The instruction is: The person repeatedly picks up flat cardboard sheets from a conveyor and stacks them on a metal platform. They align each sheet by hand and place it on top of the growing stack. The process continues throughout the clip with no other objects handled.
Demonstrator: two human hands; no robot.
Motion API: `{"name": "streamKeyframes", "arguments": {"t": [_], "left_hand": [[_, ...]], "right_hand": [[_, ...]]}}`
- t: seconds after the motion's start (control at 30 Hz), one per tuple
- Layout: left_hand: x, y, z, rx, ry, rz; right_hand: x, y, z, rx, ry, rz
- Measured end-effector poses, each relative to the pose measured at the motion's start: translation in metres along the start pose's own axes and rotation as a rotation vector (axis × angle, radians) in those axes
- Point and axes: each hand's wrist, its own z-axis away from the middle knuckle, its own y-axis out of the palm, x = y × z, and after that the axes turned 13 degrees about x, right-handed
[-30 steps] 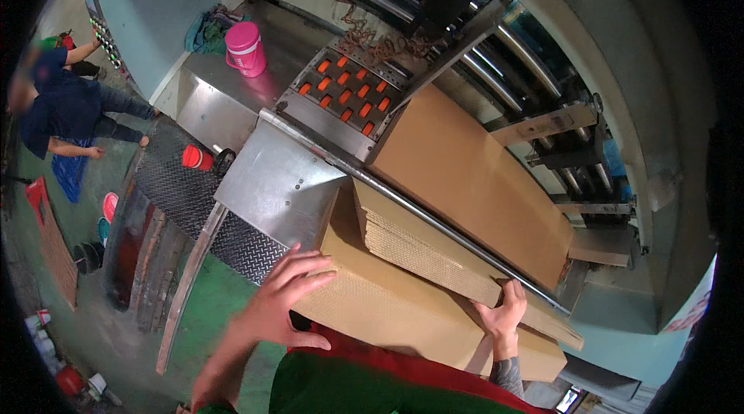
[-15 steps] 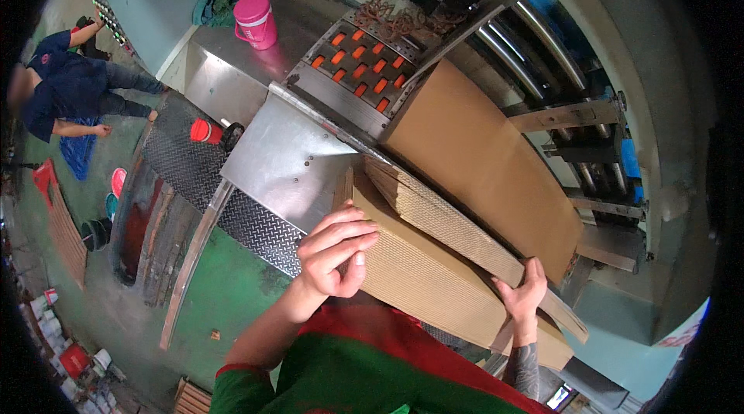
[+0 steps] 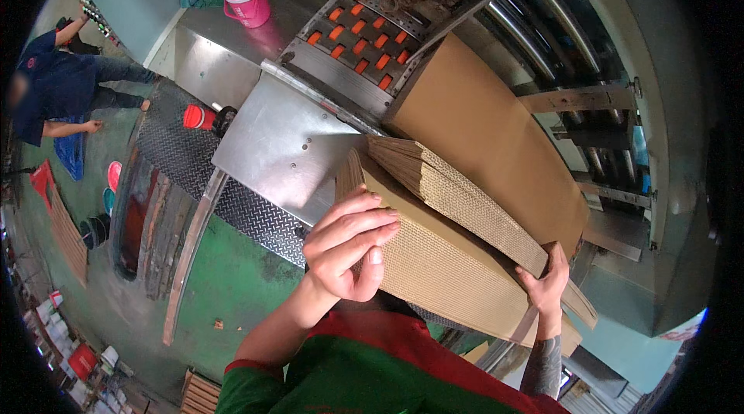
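Observation:
My right hand (image 3: 547,278) grips the right end of an upper bundle of corrugated cardboard sheets (image 3: 465,201), its thumb on the near edge. Below and nearer lies a thicker stack of cardboard sheets (image 3: 457,282), its fluted edges toward me. The bundle tilts apart from that stack, leaving a dark wedge-shaped gap between them. In front of the stack's left end is my left hand (image 3: 350,243). Its fingers are bent and close together, with the thumb near them, and nothing shows in them.
Behind the bundle stands a large brown cardboard pile (image 3: 488,135) beside machine rollers (image 3: 535,34). A metal plate (image 3: 283,147) and an orange-wheeled conveyor (image 3: 360,38) lie left of it. A pink bucket (image 3: 246,0) stands on a ledge. Another person (image 3: 62,81) is at far left.
The upper bundle's left end looks thicker and more fanned out. Both hands sit further right in the picture, and the whole view has shifted slightly.

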Motion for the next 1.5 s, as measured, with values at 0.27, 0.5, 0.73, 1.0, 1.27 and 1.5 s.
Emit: {"name": "streamKeyframes", "arguments": {"t": [0.27, 0.5, 0.73, 1.0, 1.27, 1.5], "left_hand": [[0.002, 0.001, -0.001, -0.017, 0.018, -0.024], [0.002, 0.002, -0.002, -0.019, 0.020, -0.009], [-0.001, 0.001, -0.002, -0.013, 0.001, -0.016], [0.000, 0.002, -0.003, -0.020, 0.002, -0.036], [0.002, 0.003, -0.005, -0.039, 0.025, -0.078], [0.002, 0.007, -0.005, -0.073, 0.059, -0.085]], "right_hand": [[-0.002, 0.002, 0.003, -0.006, 0.042, 0.038], [-0.001, 0.003, 0.001, -0.019, 0.029, 0.008], [0.000, 0.001, 0.000, -0.010, 0.026, -0.007], [-0.001, 0.000, -0.001, -0.017, 0.008, 0.037], [-0.002, 0.000, -0.001, -0.020, 0.013, 0.048], [-0.011, -0.001, 0.001, -0.008, 0.006, 0.099]]}}
